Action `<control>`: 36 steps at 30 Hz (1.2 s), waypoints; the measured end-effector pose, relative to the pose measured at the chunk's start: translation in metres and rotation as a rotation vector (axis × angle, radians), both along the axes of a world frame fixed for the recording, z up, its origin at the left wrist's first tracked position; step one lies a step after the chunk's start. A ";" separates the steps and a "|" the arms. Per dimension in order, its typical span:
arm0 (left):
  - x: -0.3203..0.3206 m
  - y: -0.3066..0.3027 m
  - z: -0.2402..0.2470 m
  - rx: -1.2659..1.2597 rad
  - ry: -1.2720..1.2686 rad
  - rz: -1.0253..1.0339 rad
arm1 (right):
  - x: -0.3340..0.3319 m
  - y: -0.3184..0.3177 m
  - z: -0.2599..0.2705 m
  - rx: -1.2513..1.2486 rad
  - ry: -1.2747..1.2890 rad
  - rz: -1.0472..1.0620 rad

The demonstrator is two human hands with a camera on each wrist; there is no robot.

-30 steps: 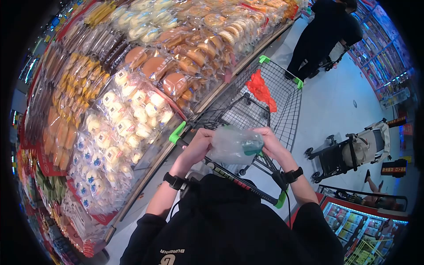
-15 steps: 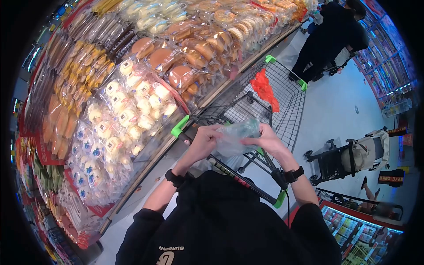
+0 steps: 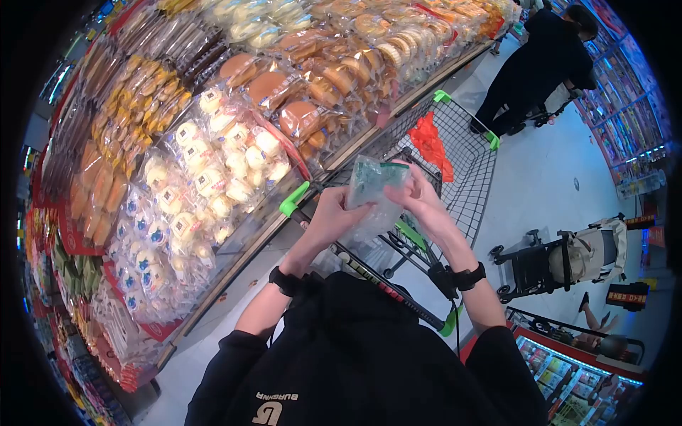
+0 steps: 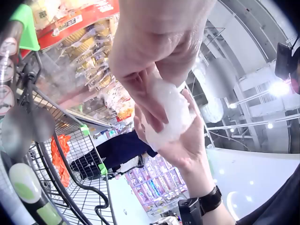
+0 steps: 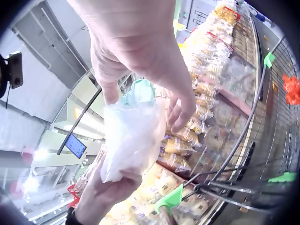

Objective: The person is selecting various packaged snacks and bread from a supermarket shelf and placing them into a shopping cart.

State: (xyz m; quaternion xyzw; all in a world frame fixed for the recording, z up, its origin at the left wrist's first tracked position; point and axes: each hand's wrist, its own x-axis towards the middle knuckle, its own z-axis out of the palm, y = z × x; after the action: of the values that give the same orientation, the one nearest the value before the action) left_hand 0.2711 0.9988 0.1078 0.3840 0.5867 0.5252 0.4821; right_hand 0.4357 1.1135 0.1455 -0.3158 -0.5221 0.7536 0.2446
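Observation:
Over the cart handle, both hands hold a crumpled translucent plastic bag [image 3: 369,195] with a green-tinted upper part. My left hand [image 3: 330,219] grips its left side, with the thumb laid across the front. On the other side, my right hand [image 3: 424,201] pinches the bag near its upper right edge. From the right wrist, the bag [image 5: 131,140] looks milky white with a green folded end at the top, just below the right hand [image 5: 140,51]. In the left wrist view it bunches up between the two hands, partly covered by the left fingers.
A shopping cart [image 3: 465,167] with green corner caps stands in front, an orange-red bag [image 3: 430,145] inside it. Packaged breads and buns [image 3: 209,181] fill the display on the left. A stroller [image 3: 568,252] stands right; a person in black [image 3: 533,71] is farther ahead.
Both hands have turned the bag upright and raised its green end, which earlier lay to the right. The right hand has shifted up along the bag's edge.

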 end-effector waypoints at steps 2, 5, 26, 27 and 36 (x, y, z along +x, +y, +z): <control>-0.002 -0.003 -0.004 -0.036 -0.005 0.012 | 0.001 -0.007 -0.007 -0.007 -0.120 0.127; -0.002 -0.007 0.003 -0.057 -0.036 -0.038 | 0.005 -0.006 -0.026 0.063 -0.195 0.189; -0.003 -0.024 0.005 0.309 0.871 -0.135 | 0.007 -0.008 -0.023 -0.025 -0.170 0.276; -0.004 -0.023 0.007 0.301 0.885 -0.132 | 0.005 -0.007 -0.028 0.126 -0.217 0.323; -0.017 -0.026 0.017 -0.077 -0.041 -0.088 | -0.007 -0.002 -0.020 0.228 -0.181 0.380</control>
State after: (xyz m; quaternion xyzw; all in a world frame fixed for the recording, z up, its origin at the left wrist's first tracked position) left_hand 0.2546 0.9726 0.1250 0.3798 0.5791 0.4881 0.5311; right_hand 0.4285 1.1119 0.1259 -0.2482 -0.6738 0.6908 0.0848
